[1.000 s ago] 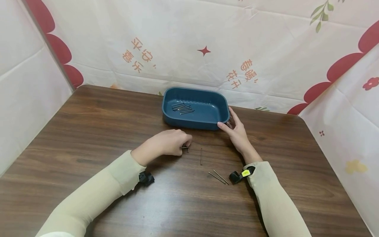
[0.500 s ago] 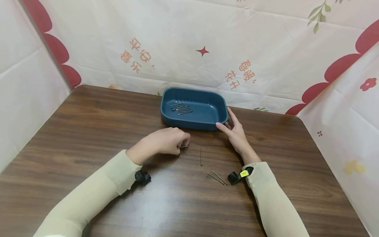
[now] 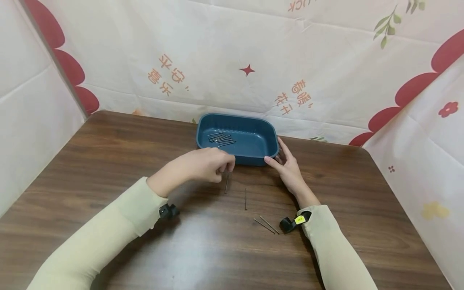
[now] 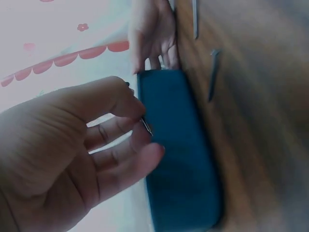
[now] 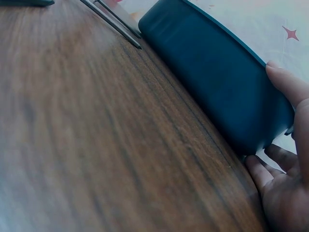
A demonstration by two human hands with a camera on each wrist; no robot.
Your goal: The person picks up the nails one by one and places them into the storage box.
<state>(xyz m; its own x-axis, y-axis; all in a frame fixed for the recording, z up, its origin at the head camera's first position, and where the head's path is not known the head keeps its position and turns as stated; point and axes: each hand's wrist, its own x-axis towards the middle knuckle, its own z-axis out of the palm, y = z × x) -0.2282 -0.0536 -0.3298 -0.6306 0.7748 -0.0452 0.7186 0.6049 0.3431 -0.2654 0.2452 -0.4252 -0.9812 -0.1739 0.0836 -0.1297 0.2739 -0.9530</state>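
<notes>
A blue plastic box (image 3: 250, 162) stands at the back of the table, with several thin metal nails (image 3: 221, 139) in its left part. My right hand (image 3: 288, 169) grips the box's right front corner, thumb at the rim and fingers behind the end wall. In front of the box my left hand (image 3: 206, 165) pinches a nail (image 4: 147, 126) between thumb and fingertips. From the head, a blurred nail (image 3: 226, 185) shows pointing down below those fingertips. One nail (image 3: 245, 199) lies on the wood to their right, and two more nails (image 3: 267, 225) lie nearer me.
The brown wooden table (image 3: 203, 257) reaches back to a printed cloth (image 3: 217, 48) hung right behind the box. Cloth also closes off the left and right sides. A black wrist camera (image 3: 287, 224) sits close beside the two nearer nails.
My left hand has risen slightly and come nearer the box, its nails shifting from a crossed look to one pointing down. The right hand keeps its grip. The head view has tilted slightly up.
</notes>
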